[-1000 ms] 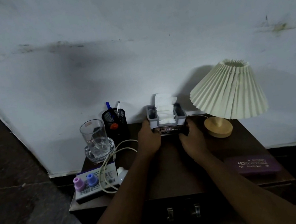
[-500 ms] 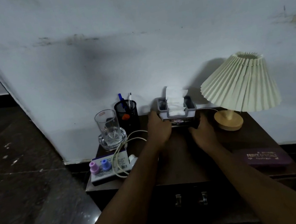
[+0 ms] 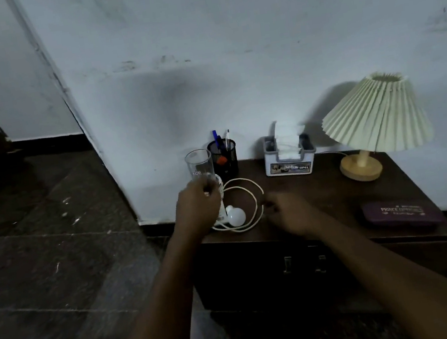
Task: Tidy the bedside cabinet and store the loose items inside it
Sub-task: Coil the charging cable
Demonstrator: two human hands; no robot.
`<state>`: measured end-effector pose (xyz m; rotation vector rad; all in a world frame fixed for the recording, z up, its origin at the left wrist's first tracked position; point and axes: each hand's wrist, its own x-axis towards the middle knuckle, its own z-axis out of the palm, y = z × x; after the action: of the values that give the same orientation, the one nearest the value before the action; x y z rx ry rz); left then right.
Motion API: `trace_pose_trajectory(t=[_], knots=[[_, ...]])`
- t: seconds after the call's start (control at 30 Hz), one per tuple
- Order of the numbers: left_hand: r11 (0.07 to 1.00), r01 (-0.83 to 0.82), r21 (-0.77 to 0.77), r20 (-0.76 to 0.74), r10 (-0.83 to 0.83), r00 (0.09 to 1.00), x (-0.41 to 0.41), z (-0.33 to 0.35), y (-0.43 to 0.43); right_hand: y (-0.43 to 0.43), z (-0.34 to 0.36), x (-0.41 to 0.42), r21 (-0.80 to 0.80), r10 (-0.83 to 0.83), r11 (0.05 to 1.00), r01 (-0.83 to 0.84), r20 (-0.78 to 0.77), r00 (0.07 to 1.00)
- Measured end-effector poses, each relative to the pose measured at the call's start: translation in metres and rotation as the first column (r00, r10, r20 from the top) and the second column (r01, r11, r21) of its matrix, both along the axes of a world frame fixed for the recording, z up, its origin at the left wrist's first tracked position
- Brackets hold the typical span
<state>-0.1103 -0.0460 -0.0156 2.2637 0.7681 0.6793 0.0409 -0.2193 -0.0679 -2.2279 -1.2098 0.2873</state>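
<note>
The dark wooden cabinet [image 3: 321,189] sinks into shadow low down, and its front is hard to read. At the far left of its top, the left hand [image 3: 197,205] hides the base of a clear glass tumbler [image 3: 199,162], its grip curled round it. The right hand [image 3: 290,214] is blurred beside the looped white cord [image 3: 242,179]; I cannot tell whether its grip is apart or together.

Head camera looks down (close) onto the bedside cabinet [image 3: 320,184].

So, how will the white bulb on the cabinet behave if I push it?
The bulb looks round and smooth, so it would probably roll. It lies inside the white cable loop, which might stop it. It sits near the cabinet edge, so a fall seems possible, and it may be fragile.
</note>
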Motion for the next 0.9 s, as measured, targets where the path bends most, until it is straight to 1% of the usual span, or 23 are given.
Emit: trace_pose_trajectory(t=[0.03, 0.07, 0.13, 0.17, 0.2, 0.27, 0.3, 0.37, 0.47, 0.53, 0.6, 0.7, 0.83, 0.9], knots=[[0.995, 0.020, 0.099, -0.110, -0.009, 0.994, -0.006, -0.013, 0.001, 0.007, -0.004, -0.007, -0.045, 0.076, 0.996, -0.073, 0.063, 0.995], [0.988, 0.056, 0.146, -0.206, -0.025, 0.978, -0.009, -0.023, 0.003, 0.016, -0.008, -0.012, -0.074, 0.123, 0.991, -0.114, 0.129, 0.984], [0.982, 0.119, 0.144, -0.346, -0.062, 0.936, -0.008, -0.037, 0.009, 0.030, -0.016, -0.016, -0.149, 0.146, 0.983, -0.110, 0.255, 0.956], [0.979, 0.148, 0.141, -0.393, -0.082, 0.916, -0.008, -0.041, 0.011, 0.035, -0.019, -0.015, -0.199, 0.138, 0.977, -0.077, 0.315, 0.939], [0.976, 0.167, 0.140, -0.437, -0.090, 0.895, -0.008, -0.044, 0.013, 0.038, -0.021, -0.015, -0.244, 0.136, 0.969, -0.047, 0.363, 0.922], [0.975, 0.184, 0.125, -0.490, -0.100, 0.866, -0.008, -0.049, 0.015, 0.039, -0.022, -0.011, -0.266, 0.103, 0.964, -0.002, 0.365, 0.925], [0.974, 0.189, 0.125, -0.498, -0.103, 0.861, -0.009, -0.049, 0.014, 0.039, -0.021, -0.009, -0.265, 0.105, 0.964, -0.006, 0.360, 0.927], [0.965, 0.221, 0.139, -0.494, -0.126, 0.860, -0.008, -0.049, 0.012, 0.035, -0.021, -0.003, -0.244, 0.161, 0.967, -0.075, 0.355, 0.921], [0.959, 0.233, 0.164, -0.463, -0.134, 0.876, -0.003, -0.050, 0.014, 0.029, -0.016, 0.000, -0.240, 0.267, 0.952, -0.188, 0.358, 0.895], [0.955, 0.219, 0.198, -0.427, -0.117, 0.897, 0.000, -0.045, 0.016, 0.024, -0.008, -0.001, -0.225, 0.282, 0.951, -0.210, 0.361, 0.889], [0.943, 0.219, 0.249, -0.375, -0.114, 0.920, 0.003, -0.038, 0.018, 0.017, -0.002, 0.002, -0.153, 0.234, 0.969, -0.193, 0.339, 0.911], [0.919, 0.215, 0.332, -0.256, -0.132, 0.958, 0.008, -0.030, 0.018, 0.003, 0.010, 0.012, -0.031, 0.156, 0.988, -0.154, 0.299, 0.941], [0.895, 0.139, 0.424, 0.000, -0.153, 0.988, 0.020, -0.026, 0.005, -0.008, 0.026, 0.021, 0.216, -0.032, 0.975, -0.055, 0.379, 0.925], [0.873, 0.084, 0.480, 0.144, -0.173, 0.974, 0.029, -0.019, -0.007, -0.014, 0.036, 0.027, 0.332, -0.136, 0.943, -0.023, 0.448, 0.884]])
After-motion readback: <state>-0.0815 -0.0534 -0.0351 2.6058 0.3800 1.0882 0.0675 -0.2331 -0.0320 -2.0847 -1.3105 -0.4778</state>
